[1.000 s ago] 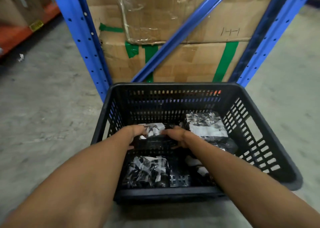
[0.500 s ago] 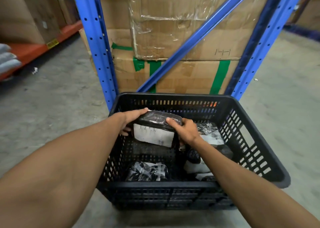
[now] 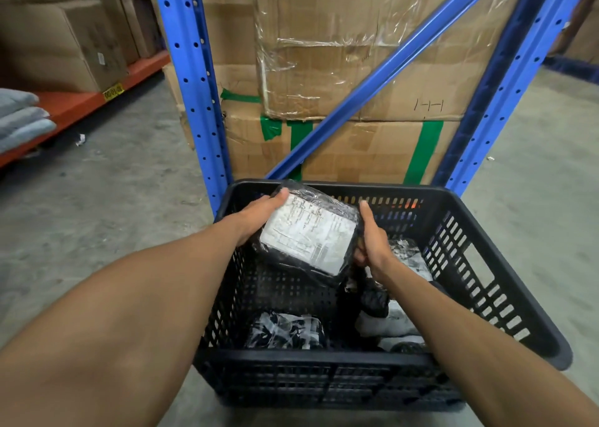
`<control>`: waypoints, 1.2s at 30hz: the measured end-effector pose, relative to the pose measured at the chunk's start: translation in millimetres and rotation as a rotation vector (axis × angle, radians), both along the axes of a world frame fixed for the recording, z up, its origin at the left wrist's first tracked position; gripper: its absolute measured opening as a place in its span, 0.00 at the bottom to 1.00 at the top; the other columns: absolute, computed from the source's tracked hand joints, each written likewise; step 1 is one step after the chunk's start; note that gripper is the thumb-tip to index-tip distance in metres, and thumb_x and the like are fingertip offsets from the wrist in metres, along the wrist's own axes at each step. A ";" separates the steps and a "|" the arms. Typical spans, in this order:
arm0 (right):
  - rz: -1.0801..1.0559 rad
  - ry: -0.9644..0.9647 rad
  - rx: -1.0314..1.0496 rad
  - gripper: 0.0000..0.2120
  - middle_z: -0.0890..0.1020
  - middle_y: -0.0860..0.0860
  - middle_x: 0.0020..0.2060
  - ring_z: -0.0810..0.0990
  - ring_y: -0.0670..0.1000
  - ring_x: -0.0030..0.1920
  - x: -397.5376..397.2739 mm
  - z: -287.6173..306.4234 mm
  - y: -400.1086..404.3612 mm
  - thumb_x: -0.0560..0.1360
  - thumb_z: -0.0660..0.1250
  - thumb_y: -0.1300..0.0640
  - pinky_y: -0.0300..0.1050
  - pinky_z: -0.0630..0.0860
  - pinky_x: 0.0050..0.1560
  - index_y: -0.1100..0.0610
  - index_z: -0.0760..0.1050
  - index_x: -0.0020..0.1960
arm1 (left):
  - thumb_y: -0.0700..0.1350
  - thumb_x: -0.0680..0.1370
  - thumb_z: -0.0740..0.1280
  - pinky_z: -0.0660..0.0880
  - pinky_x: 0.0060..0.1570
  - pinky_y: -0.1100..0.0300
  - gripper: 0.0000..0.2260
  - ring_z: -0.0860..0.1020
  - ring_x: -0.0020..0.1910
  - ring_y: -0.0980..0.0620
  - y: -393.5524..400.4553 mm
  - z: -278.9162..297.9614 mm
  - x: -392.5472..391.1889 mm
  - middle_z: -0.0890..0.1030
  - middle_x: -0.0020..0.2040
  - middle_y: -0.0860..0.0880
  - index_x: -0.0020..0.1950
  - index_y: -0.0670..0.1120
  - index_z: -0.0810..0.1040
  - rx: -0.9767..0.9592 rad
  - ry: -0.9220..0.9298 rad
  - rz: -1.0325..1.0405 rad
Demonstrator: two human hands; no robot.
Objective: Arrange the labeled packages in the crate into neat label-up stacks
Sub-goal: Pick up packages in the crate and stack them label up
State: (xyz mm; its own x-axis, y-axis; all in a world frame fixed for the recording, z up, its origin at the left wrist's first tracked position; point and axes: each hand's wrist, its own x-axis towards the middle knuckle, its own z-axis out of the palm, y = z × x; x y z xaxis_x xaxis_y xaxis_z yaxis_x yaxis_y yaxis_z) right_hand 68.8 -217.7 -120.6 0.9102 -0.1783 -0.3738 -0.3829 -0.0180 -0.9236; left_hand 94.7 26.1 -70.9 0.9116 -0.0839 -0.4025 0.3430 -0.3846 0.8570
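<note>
A black plastic-wrapped package (image 3: 308, 233) with a white printed label is held up above the black slatted crate (image 3: 479, 300), its label turned toward me. My left hand (image 3: 259, 214) grips its left edge and my right hand (image 3: 372, 241) grips its right edge. Down in the crate a black-and-white package (image 3: 285, 331) lies at the near left. More packages (image 3: 389, 324) are heaped on the right side, one (image 3: 410, 254) at the far right partly hidden by my right wrist.
The crate stands on a grey concrete floor (image 3: 97, 199). Directly behind it are blue rack uprights (image 3: 191, 79) with a diagonal brace and taped cardboard boxes (image 3: 356, 70). An orange shelf (image 3: 81, 102) with boxes and folded grey items (image 3: 19, 115) runs along the left.
Both hands lifted one package from the crate's floor to above its rim and tilted it so the white label faces me. The view has tipped upward.
</note>
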 end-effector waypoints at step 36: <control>0.327 0.149 0.320 0.18 0.87 0.60 0.54 0.87 0.57 0.51 -7.8 -14.6 22.4 0.76 0.72 0.52 0.54 0.82 0.60 0.61 0.81 0.62 | 0.63 0.76 0.65 0.66 0.67 0.51 0.35 0.75 0.62 0.42 3.5 -38.0 -28.8 0.71 0.73 0.41 0.74 0.41 0.67 -0.028 0.490 0.214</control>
State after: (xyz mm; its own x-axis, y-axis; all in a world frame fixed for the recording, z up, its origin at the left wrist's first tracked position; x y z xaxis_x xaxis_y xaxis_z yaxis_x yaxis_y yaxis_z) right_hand 61.0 -195.3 -135.2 0.8320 0.2533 -0.4936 -0.5328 0.1165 -0.8382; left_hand 65.9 29.7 -108.9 0.6155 0.0666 -0.7853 0.7736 -0.2417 0.5858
